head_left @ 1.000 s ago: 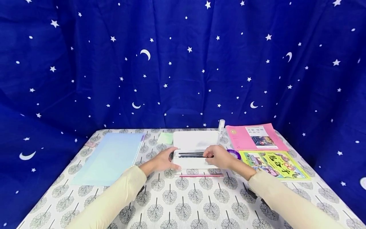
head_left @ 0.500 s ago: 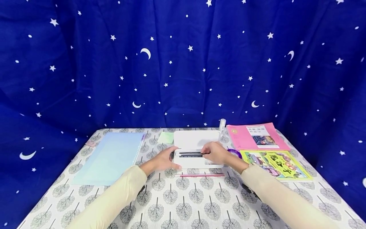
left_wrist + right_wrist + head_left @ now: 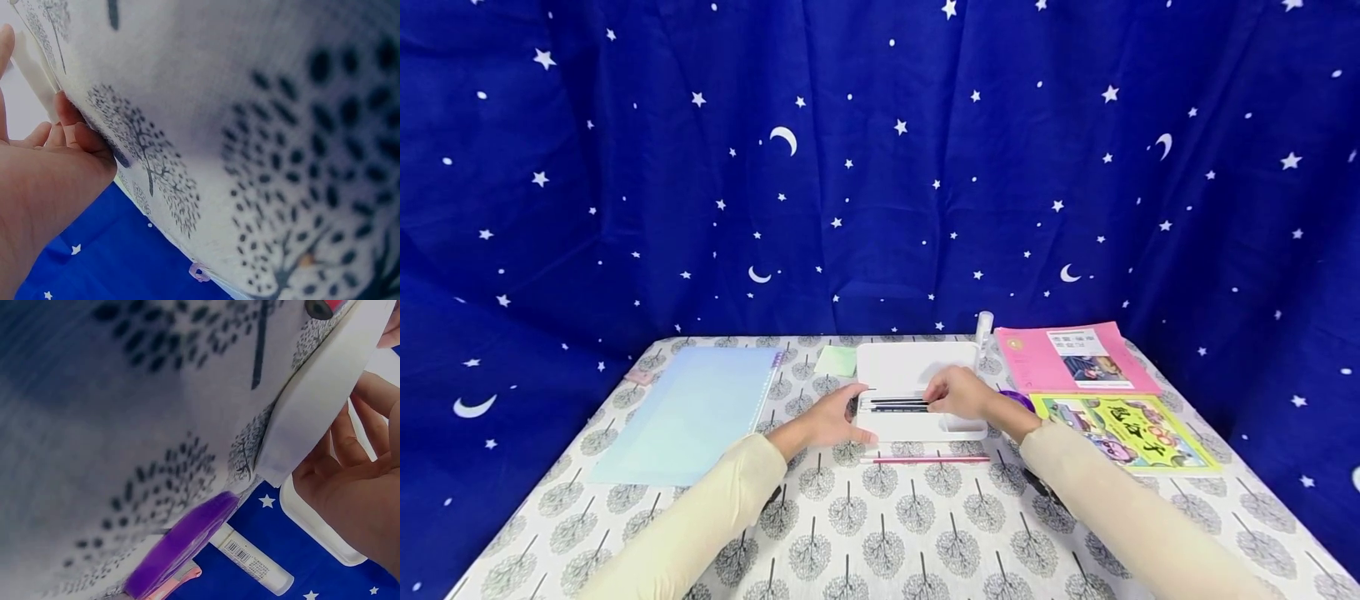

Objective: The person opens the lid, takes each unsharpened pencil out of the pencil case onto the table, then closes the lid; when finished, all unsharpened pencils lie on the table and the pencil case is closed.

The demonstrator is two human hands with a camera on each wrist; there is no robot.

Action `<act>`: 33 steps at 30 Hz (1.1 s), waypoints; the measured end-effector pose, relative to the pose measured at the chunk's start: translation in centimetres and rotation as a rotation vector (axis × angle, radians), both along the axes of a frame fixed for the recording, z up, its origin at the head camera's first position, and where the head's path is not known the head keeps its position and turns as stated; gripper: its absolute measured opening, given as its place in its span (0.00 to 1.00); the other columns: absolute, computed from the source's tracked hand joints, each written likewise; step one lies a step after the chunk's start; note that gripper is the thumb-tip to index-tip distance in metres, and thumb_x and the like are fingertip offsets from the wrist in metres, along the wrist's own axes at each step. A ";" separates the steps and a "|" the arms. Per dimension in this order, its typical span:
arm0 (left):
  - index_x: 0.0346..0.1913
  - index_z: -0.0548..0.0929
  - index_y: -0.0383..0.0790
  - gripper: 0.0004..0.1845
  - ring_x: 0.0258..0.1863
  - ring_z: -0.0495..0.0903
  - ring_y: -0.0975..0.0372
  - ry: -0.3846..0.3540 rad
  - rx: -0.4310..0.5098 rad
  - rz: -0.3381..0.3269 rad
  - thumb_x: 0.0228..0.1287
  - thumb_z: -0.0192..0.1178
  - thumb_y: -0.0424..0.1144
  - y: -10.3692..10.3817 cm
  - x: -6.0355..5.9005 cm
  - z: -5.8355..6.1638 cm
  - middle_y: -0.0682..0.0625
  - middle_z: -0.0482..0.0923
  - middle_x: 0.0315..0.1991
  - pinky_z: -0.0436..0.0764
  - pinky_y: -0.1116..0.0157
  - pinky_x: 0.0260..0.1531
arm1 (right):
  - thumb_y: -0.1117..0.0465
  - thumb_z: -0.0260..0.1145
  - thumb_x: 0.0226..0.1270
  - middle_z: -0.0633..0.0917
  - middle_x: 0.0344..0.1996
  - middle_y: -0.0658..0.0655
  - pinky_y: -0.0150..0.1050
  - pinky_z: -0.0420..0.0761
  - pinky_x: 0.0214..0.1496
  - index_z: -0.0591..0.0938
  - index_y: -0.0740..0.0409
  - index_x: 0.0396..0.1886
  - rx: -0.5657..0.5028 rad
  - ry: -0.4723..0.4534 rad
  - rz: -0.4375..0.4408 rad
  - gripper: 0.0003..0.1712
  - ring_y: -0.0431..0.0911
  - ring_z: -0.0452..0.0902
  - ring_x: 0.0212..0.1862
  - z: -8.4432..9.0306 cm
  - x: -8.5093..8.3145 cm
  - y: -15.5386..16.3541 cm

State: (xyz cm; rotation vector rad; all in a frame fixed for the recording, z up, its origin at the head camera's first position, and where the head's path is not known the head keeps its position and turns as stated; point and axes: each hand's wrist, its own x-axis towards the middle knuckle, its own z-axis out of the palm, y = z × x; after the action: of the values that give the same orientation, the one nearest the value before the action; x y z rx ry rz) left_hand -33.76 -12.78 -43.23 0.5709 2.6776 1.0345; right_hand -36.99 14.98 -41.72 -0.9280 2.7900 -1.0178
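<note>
A white pencil case point(image 3: 898, 427) lies open at the middle of the table, its lid point(image 3: 891, 367) folded back toward the curtain point(image 3: 880, 208). Dark pencils point(image 3: 898, 407) lie lengthwise in its tray. The left hand point(image 3: 835, 417) grips the case's left end, thumb at the near corner and fingers at the far one, the forearm slanting in from the lower left. The right hand point(image 3: 961, 392) reaches in from the right, palm down over the tray, with bent fingers and thumb at the pencils' right ends; whether they pinch one cannot be told. Both arms wear pale sleeves point(image 3: 692, 517). A red pencil point(image 3: 925, 460) lies just in front of the case, parallel to it. To the case's right are a purple tape roll point(image 3: 181, 547) and, farther back, a whitish tube point(image 3: 255, 559) with a barcode label. Beyond these, a pink book point(image 3: 1030, 367) lies behind a yellow book point(image 3: 1123, 431). Left of the case are green paper point(image 3: 837, 361) and a large light-blue notebook point(image 3: 688, 417). A tree-print cloth point(image 3: 850, 542) covers the table.
</note>
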 end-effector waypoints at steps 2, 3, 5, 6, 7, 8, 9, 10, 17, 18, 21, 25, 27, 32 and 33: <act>0.77 0.58 0.47 0.54 0.54 0.76 0.53 -0.001 -0.002 0.001 0.48 0.76 0.54 0.0 0.0 0.0 0.44 0.63 0.73 0.69 0.47 0.66 | 0.74 0.74 0.52 0.89 0.27 0.56 0.34 0.84 0.38 0.87 0.65 0.29 0.002 0.013 0.008 0.05 0.43 0.84 0.31 0.0 -0.2 -0.1; 0.77 0.58 0.47 0.54 0.54 0.76 0.53 -0.001 0.002 -0.001 0.48 0.76 0.54 -0.1 -0.1 0.0 0.43 0.64 0.72 0.69 0.46 0.66 | 0.74 0.74 0.51 0.88 0.27 0.55 0.33 0.84 0.38 0.87 0.65 0.29 0.007 0.021 0.011 0.05 0.42 0.83 0.31 0.1 -0.3 -0.2; 0.77 0.58 0.47 0.54 0.56 0.75 0.53 -0.003 0.004 0.001 0.48 0.75 0.55 -0.1 -0.1 0.0 0.44 0.64 0.73 0.68 0.46 0.67 | 0.74 0.75 0.51 0.88 0.26 0.54 0.32 0.84 0.37 0.87 0.64 0.28 0.021 0.037 0.014 0.06 0.42 0.83 0.31 0.0 -0.5 -0.2; 0.77 0.58 0.47 0.54 0.56 0.75 0.53 -0.004 0.006 0.002 0.48 0.75 0.55 -0.1 -0.1 0.0 0.43 0.64 0.72 0.67 0.45 0.67 | 0.74 0.75 0.51 0.88 0.26 0.54 0.32 0.84 0.38 0.87 0.63 0.28 0.028 0.045 0.018 0.06 0.42 0.83 0.31 -0.1 -0.5 -0.2; 0.77 0.58 0.47 0.54 0.56 0.75 0.52 -0.006 0.009 0.003 0.48 0.75 0.55 -0.1 -0.1 -0.1 0.43 0.64 0.72 0.67 0.45 0.67 | 0.74 0.75 0.51 0.88 0.26 0.53 0.32 0.84 0.38 0.87 0.63 0.28 0.036 0.049 0.014 0.06 0.41 0.83 0.31 -0.1 -0.6 -0.2; 0.77 0.58 0.48 0.54 0.57 0.75 0.51 -0.006 0.012 0.005 0.48 0.75 0.55 -0.1 -0.1 0.0 0.43 0.64 0.72 0.67 0.45 0.67 | 0.74 0.75 0.51 0.88 0.27 0.53 0.32 0.84 0.38 0.87 0.62 0.28 0.044 0.056 0.017 0.06 0.41 0.83 0.31 -0.1 -0.7 -0.2; 0.77 0.58 0.47 0.54 0.58 0.74 0.51 -0.003 0.015 0.002 0.48 0.75 0.55 -0.1 -0.2 0.0 0.43 0.64 0.72 0.66 0.44 0.67 | 0.74 0.75 0.51 0.88 0.27 0.52 0.32 0.85 0.39 0.87 0.62 0.28 0.050 0.057 0.016 0.06 0.41 0.83 0.32 -0.1 -0.7 -0.2; 0.77 0.58 0.47 0.54 0.59 0.74 0.50 -0.003 0.013 0.001 0.48 0.75 0.55 -0.1 -0.2 0.0 0.43 0.63 0.73 0.66 0.44 0.68 | 0.74 0.75 0.51 0.88 0.27 0.53 0.33 0.85 0.39 0.87 0.62 0.28 0.057 0.066 0.025 0.06 0.42 0.84 0.32 -0.1 -0.7 -0.1; 0.77 0.58 0.47 0.55 0.55 0.75 0.52 -0.009 0.010 -0.001 0.48 0.76 0.54 0.0 -0.1 0.0 0.43 0.63 0.73 0.68 0.46 0.67 | 0.76 0.71 0.54 0.88 0.30 0.56 0.33 0.85 0.42 0.87 0.64 0.31 0.087 0.049 0.085 0.07 0.44 0.84 0.35 0.1 -0.6 -0.3; 0.77 0.58 0.47 0.55 0.54 0.76 0.53 -0.007 0.009 -0.003 0.48 0.76 0.54 0.0 -0.1 0.0 0.43 0.63 0.73 0.69 0.46 0.66 | 0.76 0.70 0.54 0.88 0.30 0.56 0.33 0.85 0.42 0.87 0.64 0.32 0.095 0.052 0.096 0.07 0.43 0.83 0.34 0.2 -0.5 -0.4; 0.77 0.58 0.47 0.55 0.49 0.77 0.56 -0.006 0.006 -0.006 0.48 0.76 0.55 0.0 -0.1 0.0 0.43 0.65 0.71 0.72 0.48 0.63 | 0.77 0.69 0.55 0.88 0.29 0.57 0.32 0.84 0.42 0.86 0.65 0.32 0.113 0.056 0.115 0.07 0.42 0.82 0.34 0.2 -0.6 -0.5; 0.77 0.58 0.47 0.54 0.50 0.76 0.56 -0.008 0.013 -0.007 0.49 0.75 0.55 -0.1 0.0 0.0 0.43 0.65 0.71 0.72 0.47 0.63 | 0.77 0.66 0.57 0.87 0.29 0.55 0.32 0.83 0.42 0.85 0.65 0.33 0.119 0.045 0.105 0.07 0.42 0.81 0.34 0.0 -0.5 -0.5; 0.77 0.58 0.47 0.54 0.52 0.76 0.55 -0.014 0.013 -0.003 0.49 0.75 0.55 -0.1 0.0 0.1 0.43 0.64 0.72 0.70 0.46 0.65 | 0.76 0.65 0.58 0.86 0.30 0.54 0.34 0.84 0.43 0.85 0.65 0.33 0.112 0.025 0.089 0.07 0.42 0.81 0.35 -0.1 -0.4 -0.5; 0.77 0.57 0.47 0.54 0.59 0.74 0.50 -0.014 0.009 0.003 0.49 0.75 0.55 -0.1 0.0 0.1 0.43 0.62 0.73 0.65 0.45 0.68 | 0.75 0.62 0.63 0.86 0.33 0.54 0.40 0.84 0.48 0.83 0.65 0.37 0.105 -0.014 0.047 0.07 0.45 0.81 0.38 -0.2 0.1 -0.6; 0.77 0.57 0.47 0.54 0.59 0.74 0.50 -0.013 0.009 0.003 0.49 0.75 0.55 -0.1 0.0 0.1 0.43 0.62 0.73 0.66 0.45 0.68 | 0.75 0.61 0.63 0.85 0.34 0.54 0.42 0.84 0.50 0.83 0.65 0.38 0.107 -0.014 0.042 0.07 0.45 0.81 0.39 -0.2 0.2 -0.7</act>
State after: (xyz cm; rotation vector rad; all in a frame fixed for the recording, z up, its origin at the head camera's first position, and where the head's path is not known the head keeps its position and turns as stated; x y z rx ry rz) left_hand -33.74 -12.88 -43.18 0.5610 2.6650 1.0476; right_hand -36.81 14.30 -41.90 -0.9582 2.7696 -0.8571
